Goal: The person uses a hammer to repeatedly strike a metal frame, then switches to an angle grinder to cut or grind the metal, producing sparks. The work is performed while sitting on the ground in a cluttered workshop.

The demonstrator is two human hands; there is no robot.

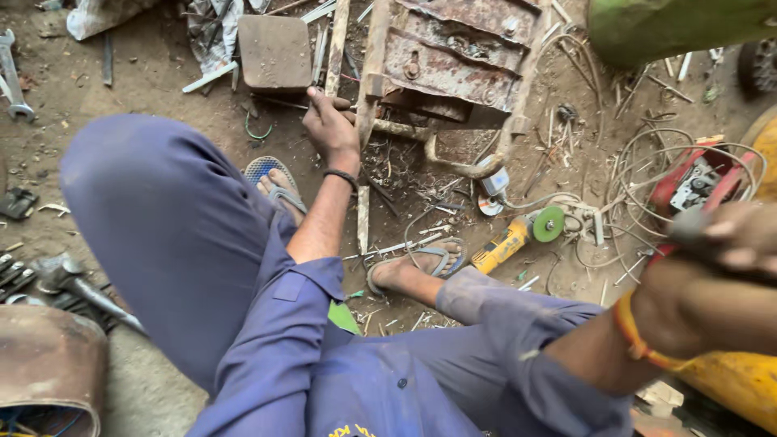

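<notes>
My left hand (332, 128), a black band on its wrist, reaches forward over the dirt floor. Its fingers are closed around the lower end of a long flat metal strip (337, 40), which lies against a rusty metal frame (453, 57). My right hand (732, 247) is close to the camera at the right edge and blurred. It is closed on a dark grey handle (688, 226), and an orange thread circles its wrist. I squat in blue work clothes and sandals.
A yellow angle grinder (518, 235) with a green disc lies by my right foot, amid tangled wires (647, 174) and a red device (696, 182). A rusty square plate (275, 53) sits beside the strip. A wrench (11, 77) and other tools lie at the left.
</notes>
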